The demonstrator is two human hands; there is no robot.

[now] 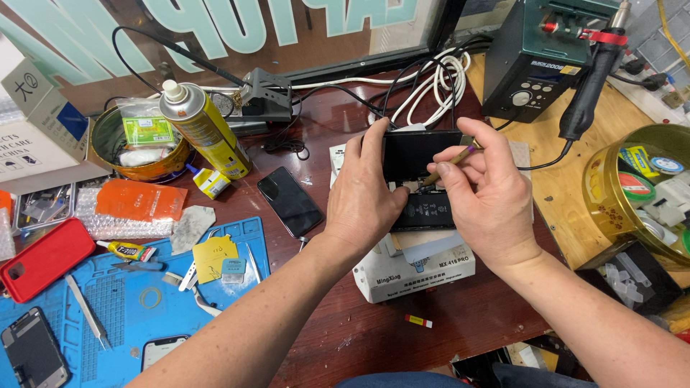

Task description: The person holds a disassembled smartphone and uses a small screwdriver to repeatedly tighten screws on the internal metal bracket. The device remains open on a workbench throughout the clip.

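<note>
An opened black phone point(420, 154) with its black battery point(428, 212) showing lies on a white box-shaped device point(413, 269) at the middle of the bench. My left hand point(363, 194) grips the phone's left edge, fingers curled over the top. My right hand point(485, 187) holds a thin yellowish stick tool point(447, 164), its tip touching the phone's inside just above the battery.
A black phone point(290, 201) lies face up left of my hands. A yellow spray can point(205, 129), a blue work mat point(136, 302) with tweezers and phones, and a red case point(43, 259) are at left. A hot-air station point(546, 54) and gold tin point(636, 194) stand right.
</note>
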